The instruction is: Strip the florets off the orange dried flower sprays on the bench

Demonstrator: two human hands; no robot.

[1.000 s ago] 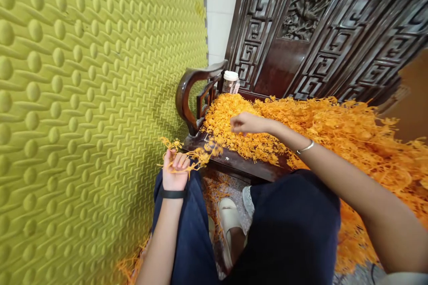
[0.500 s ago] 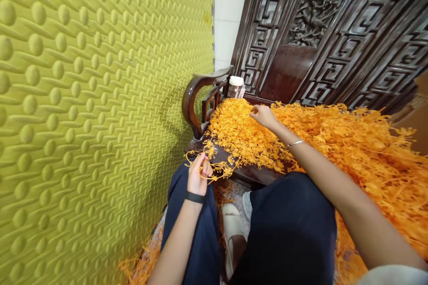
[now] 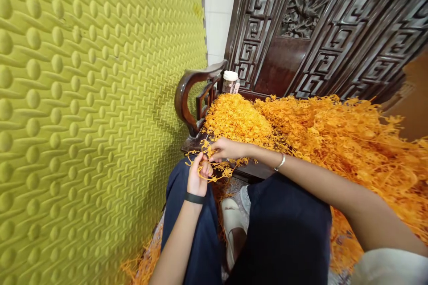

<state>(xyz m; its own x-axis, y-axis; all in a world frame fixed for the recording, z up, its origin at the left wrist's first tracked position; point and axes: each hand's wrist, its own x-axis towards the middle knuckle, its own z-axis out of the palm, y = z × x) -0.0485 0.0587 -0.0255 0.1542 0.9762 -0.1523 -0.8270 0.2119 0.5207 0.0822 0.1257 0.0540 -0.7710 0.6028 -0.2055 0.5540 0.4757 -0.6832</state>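
Observation:
My left hand (image 3: 198, 176), with a dark band at the wrist, is closed on thin orange plastic strands (image 3: 219, 170) that have small branching tips. The strands loop out around its fingers above my left knee. My right hand (image 3: 225, 149), a silver bangle on its wrist, comes in from the right with its fingertips pinched beside the left fingertips, at the strands. What the right fingers grip is too small to make out. Just behind the hands, a mound of small orange plastic pieces (image 3: 237, 116) lies on the dark wooden bench seat (image 3: 249, 171).
A larger heap of orange strands (image 3: 334, 129) spreads along the bench to the right. The curved wooden armrest (image 3: 182, 98) and a white-lidded jar (image 3: 230, 81) stand behind the mound. A yellow-green padded wall (image 3: 100, 120) rises at left. More orange strands (image 3: 143, 258) lie on the floor.
My right hand has moved from the mound toward me and to the left, and now meets my left hand. The left hand keeps its hold on the strands. The view has shifted slightly.

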